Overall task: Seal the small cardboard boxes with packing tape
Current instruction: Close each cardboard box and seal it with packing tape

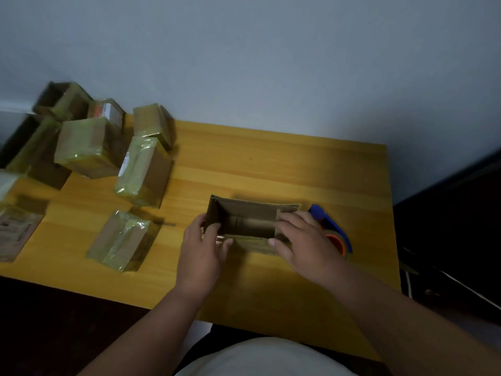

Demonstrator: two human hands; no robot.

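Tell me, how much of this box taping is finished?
Several taped boxes sit piled at the table's left, so those look done. In hand: an open box, top still unsealed, with the left hand and right hand gripping its ends. Left: close it and tape it with the blue dispenser beside it.

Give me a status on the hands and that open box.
Left hand and right hand both grip the open box, one at each end. Flaps not closed, no tape on top. Tape dispenser lies right of the box, untouched.
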